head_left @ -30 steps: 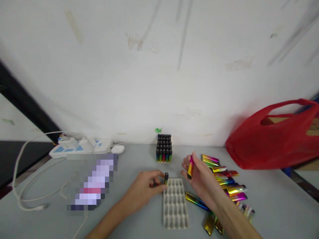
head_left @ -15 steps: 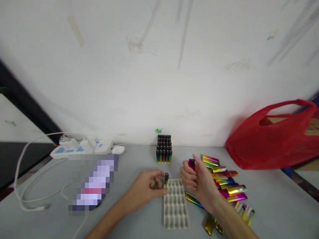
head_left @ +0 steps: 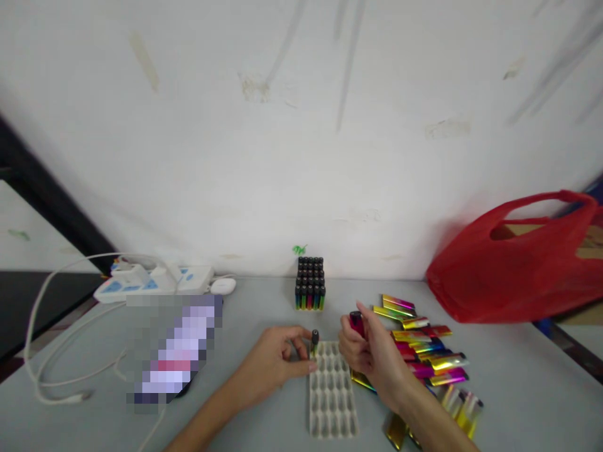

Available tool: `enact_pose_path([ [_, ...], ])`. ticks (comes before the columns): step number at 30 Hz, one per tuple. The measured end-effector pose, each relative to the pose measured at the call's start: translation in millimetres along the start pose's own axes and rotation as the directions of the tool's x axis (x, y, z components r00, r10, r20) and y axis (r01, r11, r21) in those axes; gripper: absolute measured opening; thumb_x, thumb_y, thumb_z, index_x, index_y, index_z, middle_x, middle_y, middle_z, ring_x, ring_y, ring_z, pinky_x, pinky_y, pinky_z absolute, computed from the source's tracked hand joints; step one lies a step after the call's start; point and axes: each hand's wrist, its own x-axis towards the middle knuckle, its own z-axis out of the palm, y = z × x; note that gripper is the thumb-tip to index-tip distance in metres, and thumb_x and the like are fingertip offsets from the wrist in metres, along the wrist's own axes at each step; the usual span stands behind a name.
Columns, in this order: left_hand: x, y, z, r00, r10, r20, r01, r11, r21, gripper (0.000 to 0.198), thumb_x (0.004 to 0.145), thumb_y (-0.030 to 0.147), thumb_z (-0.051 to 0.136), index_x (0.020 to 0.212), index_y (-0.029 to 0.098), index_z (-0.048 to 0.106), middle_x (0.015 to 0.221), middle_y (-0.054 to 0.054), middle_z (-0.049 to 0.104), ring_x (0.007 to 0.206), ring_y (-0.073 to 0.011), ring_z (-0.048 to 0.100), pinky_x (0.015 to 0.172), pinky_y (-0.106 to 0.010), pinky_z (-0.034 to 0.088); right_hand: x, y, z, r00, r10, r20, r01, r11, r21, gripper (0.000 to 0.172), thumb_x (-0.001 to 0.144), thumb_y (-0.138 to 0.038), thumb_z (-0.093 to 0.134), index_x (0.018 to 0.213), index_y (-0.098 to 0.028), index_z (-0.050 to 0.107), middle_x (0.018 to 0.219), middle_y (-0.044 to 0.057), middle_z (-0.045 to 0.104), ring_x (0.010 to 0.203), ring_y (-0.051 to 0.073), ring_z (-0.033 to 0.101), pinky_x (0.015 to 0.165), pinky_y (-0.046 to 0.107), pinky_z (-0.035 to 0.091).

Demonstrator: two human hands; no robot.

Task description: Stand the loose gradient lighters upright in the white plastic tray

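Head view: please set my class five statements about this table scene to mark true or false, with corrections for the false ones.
1. One black-topped piece stands at the far left corner of the pale tray. True.
2. The right hand holds nothing. False: the right hand grips a dark pink piece.
3. The red bag is at the right. True.
4. The block stands nearer the camera than the tray. False: the block stands beyond it.
5. The power strip is at the left. True.

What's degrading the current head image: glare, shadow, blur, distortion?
Head view: bright glare streaks on the loose shiny tubes; head view: soft shadow on the wall by the red bag; head view: phone-like slab pixelated, screen unreadable; head view: edges look stretched, probably wide-angle.
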Motion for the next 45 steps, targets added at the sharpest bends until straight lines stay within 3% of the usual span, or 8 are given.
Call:
enact_pose_path([
  [3,0,0,-0.3,1.0,-0.001,0.0,0.001,1.0,0.019,0.03,0.079,0.04,0.086,0.091,0.016,0.075,0.064,0.008,0.054,0.055,-0.0107,0.04,0.054,-0.026,0.028,1,4,-2,1.0,0.012,-0.015,-0.012,1.0,-0.028,0.069,0.084,-0.077,0.074,0.06,-0.026,0.034,0.053,-0.013,0.016,0.047,0.007,0.005,0.043,0.025,0.004],
  [12,2,-5,0.1,1.0,0.017,0.005,-0.017,1.0,0.022,0.031,0.079,0.041,0.087,0.081,0.016,0.068,0.064,0.007,0.055,0.055,-0.0098,0.04,0.054,-0.025,0.027,1,9,4,0.996,0.001,-0.094,-0.007,0.998,-0.066,0.057,0.083,-0.066,0.066,0.058,-0.028,0.032,0.049,-0.014,0.015,0.042,0.006,0.007,0.04,0.025,0.005],
  [17,3,-7,0.1,1.0,0.018,0.002,-0.018,1.0,0.009,0.032,0.079,0.041,0.088,0.085,0.016,0.07,0.067,0.006,0.059,0.055,-0.0091,0.04,0.053,-0.024,0.027,-2,11,7,0.994,-0.008,-0.111,-0.002,0.996,-0.087,0.054,0.081,-0.065,0.066,0.059,-0.028,0.034,0.049,-0.014,0.017,0.043,0.006,0.008,0.041,0.025,0.006],
  [25,3,-8,-0.5,1.0,-0.001,0.013,0.001,1.0,-0.02,0.039,0.078,0.047,0.089,0.094,0.016,0.073,0.073,0.004,0.067,0.054,-0.0093,0.044,0.051,-0.023,0.029,-2,11,7,0.992,0.045,-0.115,-0.054,0.996,-0.073,0.062,0.079,-0.075,0.069,0.061,-0.027,0.033,0.051,-0.014,0.018,0.045,0.006,0.008,0.043,0.026,0.004],
  [30,2,-5,0.1,1.0,0.013,0.0,-0.013,1.0,-0.007,0.032,0.078,0.042,0.088,0.084,0.016,0.071,0.066,0.005,0.061,0.056,-0.0097,0.043,0.053,-0.023,0.029,-2,10,7,0.993,0.092,-0.071,-0.096,0.993,-0.061,0.067,0.078,-0.078,0.071,0.061,-0.027,0.032,0.052,-0.014,0.016,0.045,0.006,0.007,0.043,0.026,0.003],
  [33,1,-3,0.3,1.0,0.018,-0.005,-0.018,1.0,0.002,0.032,0.078,0.04,0.088,0.093,0.014,0.075,0.071,0.004,0.064,0.056,-0.0097,0.044,0.053,-0.024,0.029,-2,10,8,0.995,0.088,-0.048,-0.09,0.994,-0.058,0.065,0.079,-0.075,0.071,0.062,-0.026,0.032,0.052,-0.014,0.015,0.046,0.006,0.006,0.044,0.026,0.003],
  [39,0,-2,0.5,1.0,0.01,-0.024,-0.01,1.0,-0.014,0.052,0.081,0.046,0.089,0.12,0.013,0.079,0.083,0.001,0.07,0.059,-0.0105,0.05,0.051,-0.023,0.033,-1,12,6,0.993,0.09,-0.079,-0.094,0.994,-0.052,0.061,0.079,-0.073,0.068,0.061,-0.027,0.032,0.052,-0.014,0.017,0.045,0.007,0.009,0.044,0.027,0.005],
  [45,2,-10,2.0,0.998,-0.008,-0.055,0.008,1.0,0.002,0.051,0.083,0.05,0.087,0.117,0.013,0.078,0.082,0.001,0.07,0.054,-0.0107,0.052,0.046,-0.022,0.037,-2,13,6,0.994,0.082,-0.07,-0.086,0.994,-0.06,0.059,0.078,-0.071,0.069,0.061,-0.027,0.034,0.05,-0.014,0.017,0.044,0.006,0.009,0.043,0.026,0.005],
])
